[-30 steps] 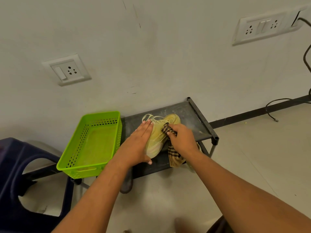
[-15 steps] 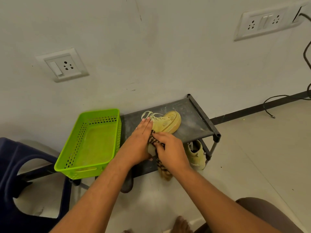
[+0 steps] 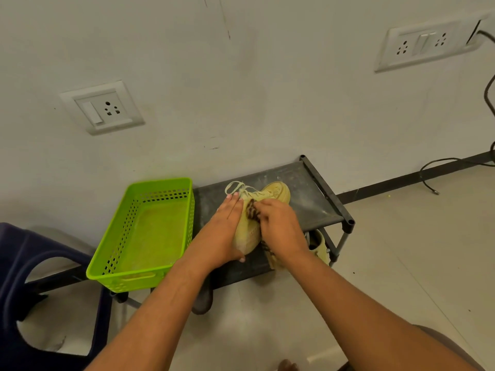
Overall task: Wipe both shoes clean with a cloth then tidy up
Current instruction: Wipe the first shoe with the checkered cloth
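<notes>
A pale yellow high-top shoe lies on its side on the top shelf of a dark rack. My left hand rests flat along the shoe's left side, fingers straight, holding it down. My right hand grips a brown checked cloth and presses it against the shoe's upper; the cloth's loose end hangs off the shelf's front edge. The second yellow shoe stands on the lower shelf at the right, partly hidden by my right wrist.
A lime green plastic basket sits on the rack's left end. A dark blue plastic stool stands at the far left. The wall carries sockets and a black cable trails on the floor at right.
My right hand with the cloth slid back along the shoe toward me, then forward again to the ankle part. My left hand stays flat on the shoe. The view shifted slightly.
</notes>
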